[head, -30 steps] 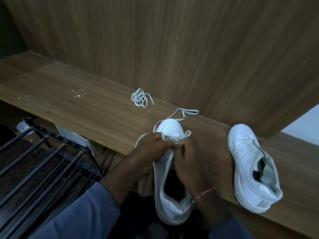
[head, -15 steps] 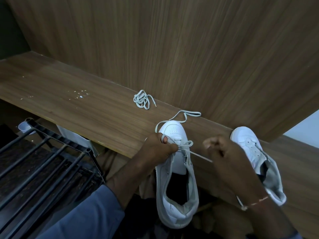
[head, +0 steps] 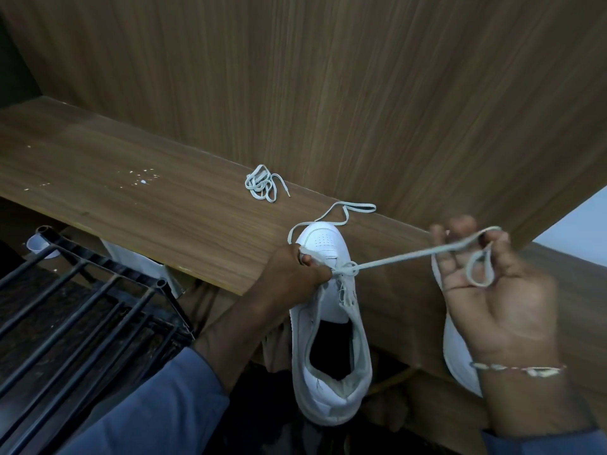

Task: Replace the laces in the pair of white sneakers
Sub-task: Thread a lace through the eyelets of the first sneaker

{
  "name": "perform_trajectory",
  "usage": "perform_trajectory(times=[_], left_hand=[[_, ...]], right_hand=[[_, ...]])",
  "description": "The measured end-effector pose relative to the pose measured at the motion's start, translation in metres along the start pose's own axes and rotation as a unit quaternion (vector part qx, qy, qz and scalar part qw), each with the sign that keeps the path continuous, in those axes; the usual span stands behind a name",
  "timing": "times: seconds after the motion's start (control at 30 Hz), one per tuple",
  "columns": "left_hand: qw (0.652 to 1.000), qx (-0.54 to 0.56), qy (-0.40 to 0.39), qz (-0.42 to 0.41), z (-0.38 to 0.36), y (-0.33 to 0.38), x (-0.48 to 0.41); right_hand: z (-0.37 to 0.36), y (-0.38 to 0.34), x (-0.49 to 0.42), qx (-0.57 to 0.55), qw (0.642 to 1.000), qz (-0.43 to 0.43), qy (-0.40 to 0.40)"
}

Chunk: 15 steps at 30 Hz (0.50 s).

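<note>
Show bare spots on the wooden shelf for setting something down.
Bare wooden shelf: between the white specks and the coiled white lace, also left of the specks. Crowded at right: white sneaker, taut white lace, left hand, right hand, second white sneaker.

A white sneaker (head: 328, 339) lies toe away, heel past the tabletop (head: 131, 198) edge, held at its front eyelets by the left grip (head: 295, 274). Its pale lace (head: 400, 256) runs taut from there to the right grip (head: 492, 290), which holds it in loops. A second sneaker (head: 460, 362) shows partly behind the right grip. A bundled lace (head: 261, 183) lies beyond the left grip.
</note>
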<state>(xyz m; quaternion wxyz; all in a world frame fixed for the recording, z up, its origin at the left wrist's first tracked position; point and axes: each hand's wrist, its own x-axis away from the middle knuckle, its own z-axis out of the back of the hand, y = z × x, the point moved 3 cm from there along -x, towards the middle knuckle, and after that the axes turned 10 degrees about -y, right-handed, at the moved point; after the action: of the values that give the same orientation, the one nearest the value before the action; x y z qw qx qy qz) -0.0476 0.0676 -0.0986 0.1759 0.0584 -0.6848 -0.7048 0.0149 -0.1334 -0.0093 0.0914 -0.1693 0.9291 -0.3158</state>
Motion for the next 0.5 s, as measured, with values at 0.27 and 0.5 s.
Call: perform_trajectory(times=[0.27,0.5], left_hand=[[0.999,-0.024,0.022,0.009,0.006,-0.006,-0.004],[0.998,0.016,0.057,-0.001,0.021,-0.003,-0.005]], right_hand=[[0.030,0.032,0.011,0.792,0.578,0.033,-0.192],[0.034,0.053,0.013,0.795,0.584,-0.036,-0.159]])
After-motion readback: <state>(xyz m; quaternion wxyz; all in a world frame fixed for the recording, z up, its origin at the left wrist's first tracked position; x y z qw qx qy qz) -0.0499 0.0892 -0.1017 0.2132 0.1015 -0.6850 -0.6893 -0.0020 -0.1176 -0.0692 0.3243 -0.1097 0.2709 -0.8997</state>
